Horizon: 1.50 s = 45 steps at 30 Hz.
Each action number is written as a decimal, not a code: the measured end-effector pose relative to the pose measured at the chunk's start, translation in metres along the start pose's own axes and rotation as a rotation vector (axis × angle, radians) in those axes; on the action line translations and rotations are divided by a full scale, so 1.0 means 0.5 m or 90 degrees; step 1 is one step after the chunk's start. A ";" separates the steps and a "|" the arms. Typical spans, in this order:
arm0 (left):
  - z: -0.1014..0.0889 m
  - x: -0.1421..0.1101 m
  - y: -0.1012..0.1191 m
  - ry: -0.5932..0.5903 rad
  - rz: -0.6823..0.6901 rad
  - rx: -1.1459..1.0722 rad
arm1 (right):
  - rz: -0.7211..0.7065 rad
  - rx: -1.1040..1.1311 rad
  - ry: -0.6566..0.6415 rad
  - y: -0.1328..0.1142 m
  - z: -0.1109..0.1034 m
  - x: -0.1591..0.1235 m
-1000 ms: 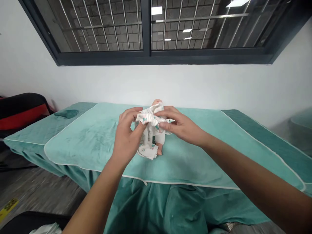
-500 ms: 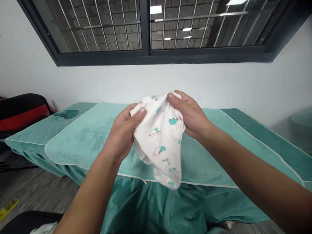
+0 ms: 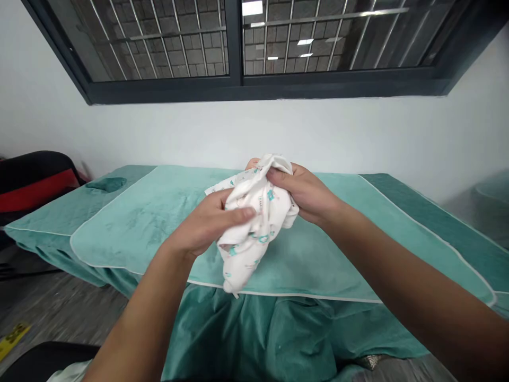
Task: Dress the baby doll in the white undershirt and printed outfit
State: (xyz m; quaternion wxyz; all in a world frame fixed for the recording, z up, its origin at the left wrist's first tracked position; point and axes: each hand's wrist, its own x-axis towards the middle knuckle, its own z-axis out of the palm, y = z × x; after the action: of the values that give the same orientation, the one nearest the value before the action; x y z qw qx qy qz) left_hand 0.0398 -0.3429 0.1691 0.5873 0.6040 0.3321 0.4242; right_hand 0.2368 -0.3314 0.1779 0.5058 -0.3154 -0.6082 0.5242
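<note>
Nearest of all, down in the lower left corner, a dark rounded thing [image 3: 51,358] runs out of view, too cut off to name. Then come the hands: the left hand [image 3: 202,225] has the white garment [image 3: 260,215] between thumb and fingers, thumb laid flat across the front, a loose hold by the look of it, the fingers lost behind the fabric. The right hand [image 3: 308,191] pinches the upper edge, thumb tucked into the fold. And here's the change: half a second ago the garment hung spread out with its tail to the right; now it's bunched, the tail swung to the lower left and a strip sticking out beyond the left knuckles. That seems to make the opening harder to read, and which part is sleeve or leg I can't tell. It's up between the hands, above the bed [image 3: 131,223]. Just behind, a doll's head [image 3: 252,163] peeks out, hidden half a second back; the garment and hands cover its body. Farthest off, the white wall [image 3: 178,132] and the window [image 3: 234,87], its top cut away.
</note>
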 end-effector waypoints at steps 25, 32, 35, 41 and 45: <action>-0.038 -0.043 -0.128 0.059 -0.098 -0.141 | 0.252 0.142 -0.160 0.219 0.020 -0.089; -0.026 -0.083 -0.182 -0.052 -0.209 0.090 | 0.376 0.229 -0.294 0.309 0.036 -0.157; -0.027 -0.066 -0.174 0.006 -0.242 0.120 | 0.358 0.119 -0.080 0.325 0.016 -0.143; -0.045 -0.040 -0.152 -0.159 -0.270 0.071 | 0.322 0.181 0.048 0.326 0.017 -0.153; -0.056 -0.044 -0.155 -0.353 -0.288 0.072 | 0.404 0.288 -0.045 0.352 0.044 -0.214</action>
State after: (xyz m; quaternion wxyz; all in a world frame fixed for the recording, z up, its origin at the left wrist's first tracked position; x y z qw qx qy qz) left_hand 0.0128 -0.3439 0.0882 0.7000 0.6385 0.3087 0.0844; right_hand 0.2212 -0.3920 -0.0196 0.3541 -0.3499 -0.3664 0.7861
